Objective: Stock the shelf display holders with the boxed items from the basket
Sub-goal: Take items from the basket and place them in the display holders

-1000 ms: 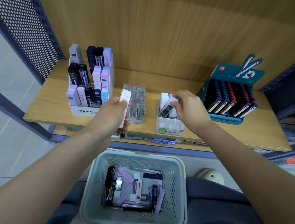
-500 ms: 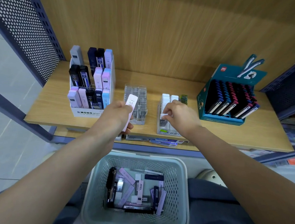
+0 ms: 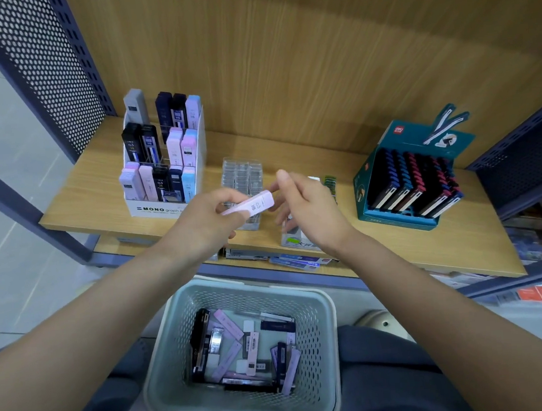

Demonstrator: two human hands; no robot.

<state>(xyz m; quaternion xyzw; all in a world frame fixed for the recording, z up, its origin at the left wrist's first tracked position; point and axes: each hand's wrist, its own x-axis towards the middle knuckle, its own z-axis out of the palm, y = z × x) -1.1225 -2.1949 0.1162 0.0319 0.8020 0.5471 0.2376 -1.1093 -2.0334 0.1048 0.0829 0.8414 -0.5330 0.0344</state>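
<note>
Pink box in the pinch of left hand, right hand loose and empty just beside it

Stationery shop: shelf, MONO lead-case holder, teal display box.

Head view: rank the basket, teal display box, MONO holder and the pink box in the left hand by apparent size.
1. basket, though it is nearest the camera, which inflates it
2. teal display box
3. MONO holder, close to the teal one, so this ranking is unsure
4. pink box, held by the left hand
</note>
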